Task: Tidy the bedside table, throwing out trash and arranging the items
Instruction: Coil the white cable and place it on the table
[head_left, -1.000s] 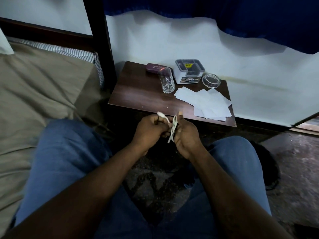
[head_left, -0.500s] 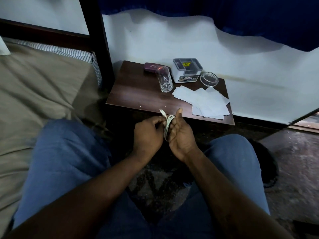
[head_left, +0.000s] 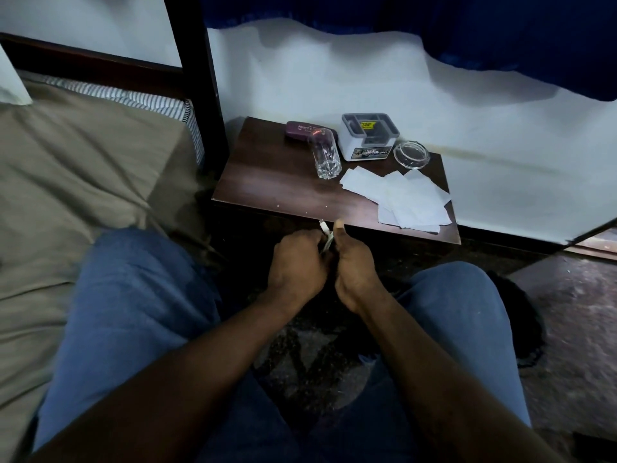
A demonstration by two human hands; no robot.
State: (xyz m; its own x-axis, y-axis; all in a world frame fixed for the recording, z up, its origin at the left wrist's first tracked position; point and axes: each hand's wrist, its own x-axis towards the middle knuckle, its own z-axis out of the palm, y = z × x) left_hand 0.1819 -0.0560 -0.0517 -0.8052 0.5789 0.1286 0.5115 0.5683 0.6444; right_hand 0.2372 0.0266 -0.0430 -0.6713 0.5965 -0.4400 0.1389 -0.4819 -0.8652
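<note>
left hand (head_left: 295, 265): fingers are curling tight around a white cable (head_left: 326, 241), gripping it from the left.
right hand (head_left: 355, 267): closing in on the same cable from the right. The thumb is sticking straight up and the fingertips are hiding behind the hand, so we're not seeing them.
cable: bunching between the two hands, plug end poking up just above the left knuckles. We're holding it off the table, just in front of its front edge.
bedside table (head_left: 267, 168): dark wood, standing against the wall (head_left: 334, 78), right beyond the hands.
papers (head_left: 400, 198): white sheets lying loosely overlapped at the front right, reaching the right edge.
glass (head_left: 326, 155): standing upright mid-table, just left of the papers.
box (head_left: 367, 137): white with a grey compartment top, sitting at the back, just right of the glass.
ashtray (head_left: 411, 154): clear, sitting beside the box at the back right.
purple case (head_left: 302, 130): lying flat at the back, behind the glass.
knees (head_left: 133, 295): in blue jeans, flanking the hands.
bed (head_left: 66, 162): tan sheet, lying to the left, with a dark bedpost (head_left: 197, 78) standing between it and the table.
</note>
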